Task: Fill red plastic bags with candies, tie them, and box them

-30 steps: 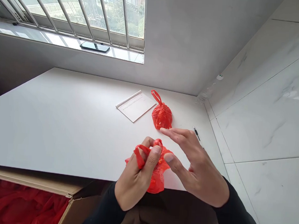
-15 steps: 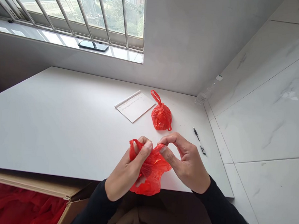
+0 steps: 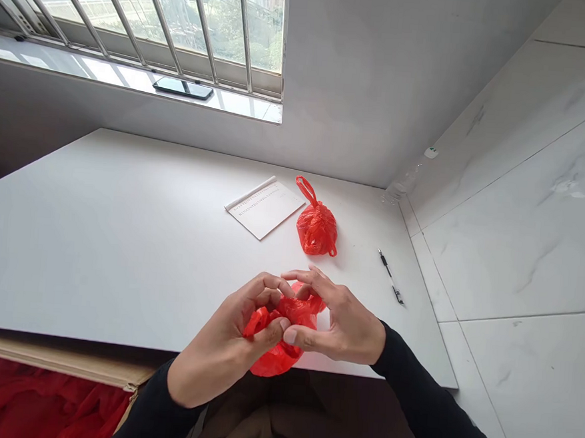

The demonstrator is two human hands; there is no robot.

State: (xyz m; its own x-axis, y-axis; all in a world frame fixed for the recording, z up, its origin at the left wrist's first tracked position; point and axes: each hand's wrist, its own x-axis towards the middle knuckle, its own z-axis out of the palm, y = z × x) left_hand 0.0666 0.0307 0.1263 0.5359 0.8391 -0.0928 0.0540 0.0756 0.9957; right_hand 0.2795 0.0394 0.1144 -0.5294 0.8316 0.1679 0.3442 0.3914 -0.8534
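Over the front edge of the white table [image 3: 120, 247], a crumpled red plastic bag [image 3: 275, 361] is held between both hands. My left hand [image 3: 231, 338] is curled round the bag's left side, its thumb lying across the red film. From the right, my right hand [image 3: 345, 323] closes on the bag with fingers arched over the top, its thumb meeting the left thumb. Parts of the bag are hidden behind the fingers. Beyond the hands sits a second red plastic bag [image 3: 316, 231], knotted and rounded, with one handle loop standing up.
A notepad [image 3: 266, 207] with writing lies beside the knotted bag. To the right are a pen [image 3: 391, 277] and a clear plastic bottle [image 3: 399, 186] by the wall. A cardboard box [image 3: 62, 356] of red bags stands lower left. A phone [image 3: 183, 88] lies on the windowsill.
Both hands have come closer together and cupped round the bag. The bag, spread out and hanging before, is now bunched more tightly. The knotted bag stays in place.
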